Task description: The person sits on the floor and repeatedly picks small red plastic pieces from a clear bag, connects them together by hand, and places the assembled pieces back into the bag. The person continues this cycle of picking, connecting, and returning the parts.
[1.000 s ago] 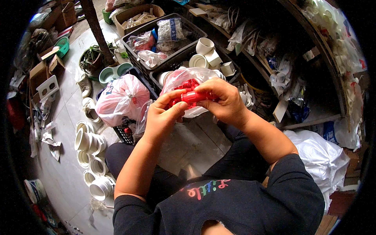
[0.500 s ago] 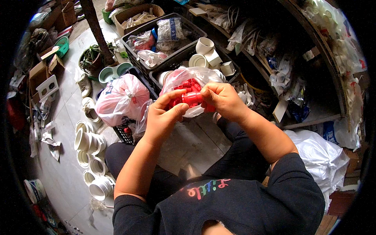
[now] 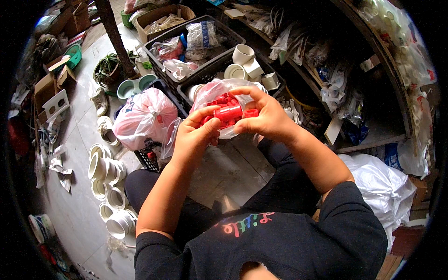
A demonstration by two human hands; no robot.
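My left hand (image 3: 198,128) pinches one end of a red plastic pipe fitting (image 3: 227,112), short and tube-shaped with a wider collar. Across from it, my right hand (image 3: 267,116) has thumb and forefinger spread apart near the fitting's other end. A second small red fitting (image 3: 251,113), its round opening showing, sits within the right hand, seemingly kept there by the curled fingers, which are partly hidden. Just beyond both hands, an open translucent plastic bag (image 3: 205,94) holds several more red fittings (image 3: 223,99).
A tied bag (image 3: 147,116) sits left of the hands. Black crates (image 3: 161,70) with white fittings and bagged parts stand beyond. White pipe fittings (image 3: 120,224) line the floor at left. A wooden shelf (image 3: 396,79) curves along the right, near a white sack (image 3: 380,189).
My right thumb and forefinger have let go of the fitting's end and spread apart. The left hand keeps its fitting, shifted slightly left. The small fitting in the right hand now shows its opening.
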